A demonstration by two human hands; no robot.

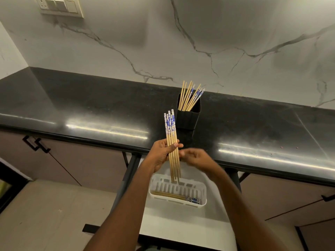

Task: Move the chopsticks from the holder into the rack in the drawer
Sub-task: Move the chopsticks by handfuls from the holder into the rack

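While the chopsticks (pixel 170 125) are being held just above the rack (pixel 204 189), long axis near upright and thin tips pointing down at it, they are being pinched mid-length by the left grip (pixel 159 153), thumb across; the right grip (pixel 196 158) (blurred; spread or pinching cannot be told) is being held just beside them.

Looked like a home kitchen: black stone counter (pixel 90 105) across mid-frame, marble-look backsplash (pixel 181 42) above, cabinet doors (pixel 81 160) w/ black handles (pixel 36 144) lower left, switch plate (pixel 59 6) upper left, chopstick holder (pixel 187 118) on counter.
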